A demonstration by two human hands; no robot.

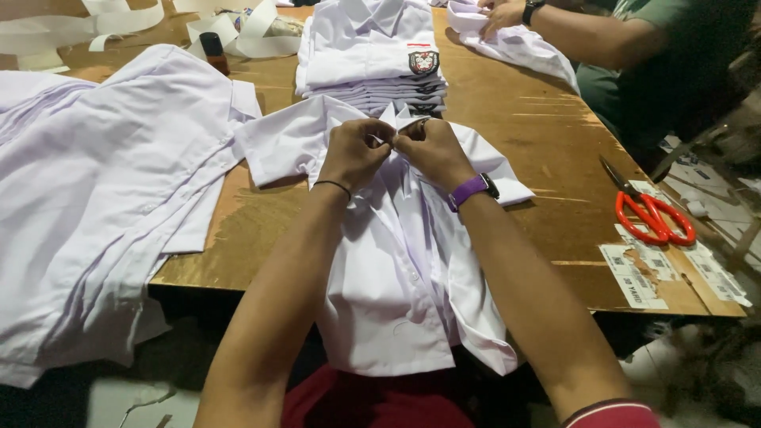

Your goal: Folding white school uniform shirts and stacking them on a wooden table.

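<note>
Left hand: the left hand (354, 152) sits just left of the frame's centre, fingers curled and pinched on the cloth at the neck of a white shirt (396, 269); a thin dark band circles its wrist.

Right hand: the right hand (434, 150) is right beside the left one, fingertips almost meeting it, closed on the same spot of the shirt at the collar; a purple watch (470, 189) is strapped to its wrist.

Shirt in hand: it lies face up in the middle of the frame, collar toward the top, short sleeves spread to either side, its lower part hanging over the near edge of the wooden table (523, 119).

Folded stack: a stack of folded white shirts (372, 55) with a badge on the top pocket stands at the upper centre, just beyond the collar.

Loose pile: a heap of unfolded white shirts (103, 190) fills the left side of the frame and spills over the table edge.

Scissors: red-handled scissors (652, 212) lie at the right of the frame, well apart from both hands, with printed paper labels (642, 273) just below them.

Upper left: white strips (238, 32) curl at the far edge, with a small dark bottle (213, 49) near them.

Upper right: another person's hand (499, 12) rests on a further white garment (523, 43).
</note>
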